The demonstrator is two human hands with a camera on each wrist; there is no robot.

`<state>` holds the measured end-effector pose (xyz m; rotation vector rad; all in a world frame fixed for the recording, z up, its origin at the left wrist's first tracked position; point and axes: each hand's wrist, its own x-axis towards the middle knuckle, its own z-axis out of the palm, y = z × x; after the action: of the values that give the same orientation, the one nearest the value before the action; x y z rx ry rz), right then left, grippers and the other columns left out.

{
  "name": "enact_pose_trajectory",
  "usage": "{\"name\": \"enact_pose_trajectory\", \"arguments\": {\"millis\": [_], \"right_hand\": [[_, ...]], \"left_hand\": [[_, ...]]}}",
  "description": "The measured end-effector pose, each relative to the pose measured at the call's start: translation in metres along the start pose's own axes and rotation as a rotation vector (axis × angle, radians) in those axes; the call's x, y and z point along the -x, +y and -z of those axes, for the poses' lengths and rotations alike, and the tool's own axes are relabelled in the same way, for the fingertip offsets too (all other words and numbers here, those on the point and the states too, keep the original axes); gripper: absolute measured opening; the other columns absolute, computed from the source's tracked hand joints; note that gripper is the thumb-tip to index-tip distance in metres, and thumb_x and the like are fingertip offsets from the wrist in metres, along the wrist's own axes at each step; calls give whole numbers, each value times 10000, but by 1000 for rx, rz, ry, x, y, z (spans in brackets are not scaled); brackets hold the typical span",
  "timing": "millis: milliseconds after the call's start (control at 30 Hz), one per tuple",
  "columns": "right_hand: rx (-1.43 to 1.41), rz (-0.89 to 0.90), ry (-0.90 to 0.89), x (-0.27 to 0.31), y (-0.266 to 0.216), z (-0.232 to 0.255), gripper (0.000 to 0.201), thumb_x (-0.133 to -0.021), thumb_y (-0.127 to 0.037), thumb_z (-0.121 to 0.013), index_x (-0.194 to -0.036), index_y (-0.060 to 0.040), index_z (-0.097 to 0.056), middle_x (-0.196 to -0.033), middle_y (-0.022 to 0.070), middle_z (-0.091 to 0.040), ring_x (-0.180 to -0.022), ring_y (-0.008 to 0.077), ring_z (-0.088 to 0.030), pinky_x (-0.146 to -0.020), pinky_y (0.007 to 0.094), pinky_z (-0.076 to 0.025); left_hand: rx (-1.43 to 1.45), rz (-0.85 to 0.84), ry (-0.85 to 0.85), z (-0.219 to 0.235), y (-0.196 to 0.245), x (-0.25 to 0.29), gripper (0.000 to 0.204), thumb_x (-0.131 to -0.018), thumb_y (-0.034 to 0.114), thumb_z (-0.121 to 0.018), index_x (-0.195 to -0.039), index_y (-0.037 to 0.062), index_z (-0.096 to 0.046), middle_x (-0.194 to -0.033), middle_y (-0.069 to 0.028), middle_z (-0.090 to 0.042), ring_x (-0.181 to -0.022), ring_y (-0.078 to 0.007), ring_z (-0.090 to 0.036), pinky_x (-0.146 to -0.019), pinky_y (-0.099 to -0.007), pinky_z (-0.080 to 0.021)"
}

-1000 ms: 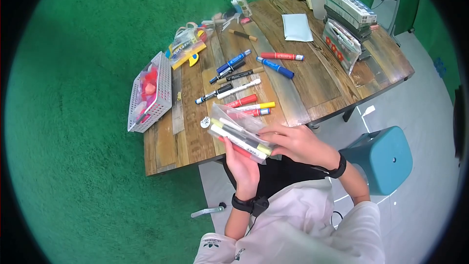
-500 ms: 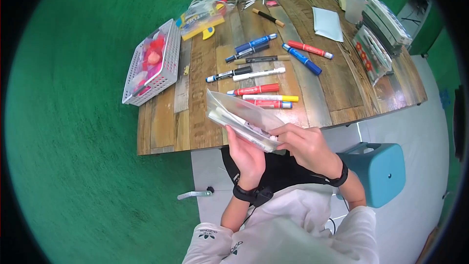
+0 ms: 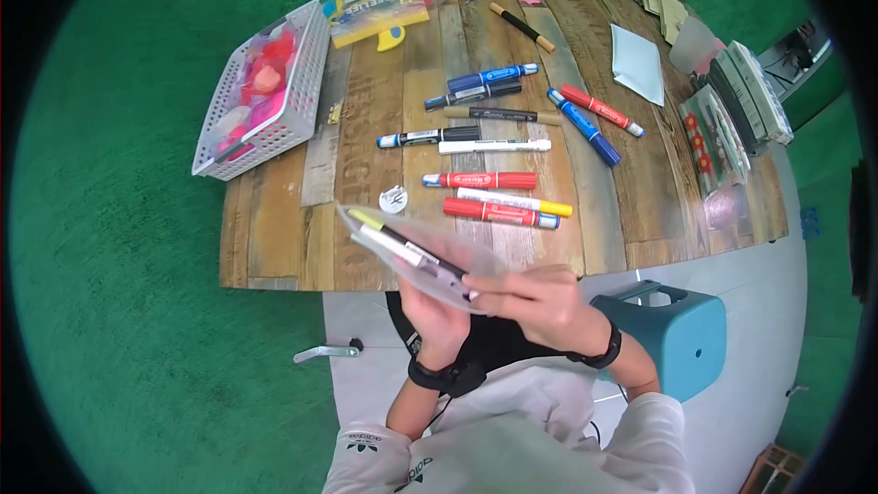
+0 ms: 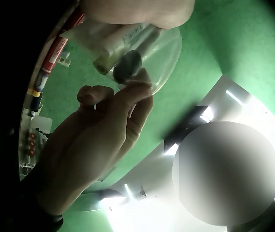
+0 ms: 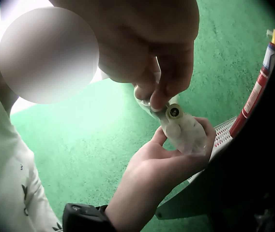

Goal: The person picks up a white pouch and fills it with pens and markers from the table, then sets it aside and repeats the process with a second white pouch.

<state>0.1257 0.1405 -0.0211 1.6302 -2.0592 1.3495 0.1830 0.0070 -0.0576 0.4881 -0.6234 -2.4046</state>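
Note:
My left hand [image 3: 437,322] cradles a clear plastic pouch [image 3: 476,256] from below, above the table's near edge. Inside the pouch lie several pens, among them a black-and-white pen [image 3: 428,261] with a yellow-green end. At the pouch's right end, the fingertips of my right hand [image 3: 551,309] pinch it beside the pen ends. In the right wrist view, the thumb and fingers of the left hand [image 5: 152,174] curl round the pouch, and a round cream pen end [image 5: 175,112] shows right by the right hand's fingers.
Several markers, such as a red marker [image 3: 485,180] and a white marker [image 3: 494,145], lie on the wooden table [image 3: 384,64]. A white basket [image 3: 297,119] stands on the left. At the right are boxes [image 3: 759,91] and a flower-patterned pouch [image 3: 718,142]. A blue stool [image 3: 677,338] is beside the person.
The pouch has tilted and moved left relative to the table markers, so its long open side shows more. Both hands stay on it. The head view has shifted, and a round white sticker shows again.

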Motion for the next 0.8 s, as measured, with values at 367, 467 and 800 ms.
{"name": "enact_pose_trajectory", "arguments": {"millis": [367,467,800], "right_hand": [[78,51,-200,-25,7,-15,267,-703,-100,-659,-965,-66,-701,-1150,34,-670,-541,107,-593,-440,246,-476],[-32,9,-101,-38,6,-3,327,-691,-117,-762,-1011,-68,-723,-975,41,-697,-533,102,-594,-482,240,-482],[450,-488,-283,-7,42,75,238,-798,-104,-698,-1022,-68,-628,-984,43,-602,-722,260,-644,-585,359,-519]], "left_hand": [[24,-92,-211,11,14,-34,561,-937,539,-518,-1286,108,-436,-917,-30,-402,-790,-160,-387,-678,-310,-366],[71,-46,-238,14,19,-48,533,-945,523,-513,-1257,93,-463,-895,-32,-404,-776,-161,-377,-675,-308,-365],[162,53,145,0,22,-53,457,-982,387,-421,-1313,74,-452,-970,-57,-466,-856,-176,-413,-741,-342,-379]]}}
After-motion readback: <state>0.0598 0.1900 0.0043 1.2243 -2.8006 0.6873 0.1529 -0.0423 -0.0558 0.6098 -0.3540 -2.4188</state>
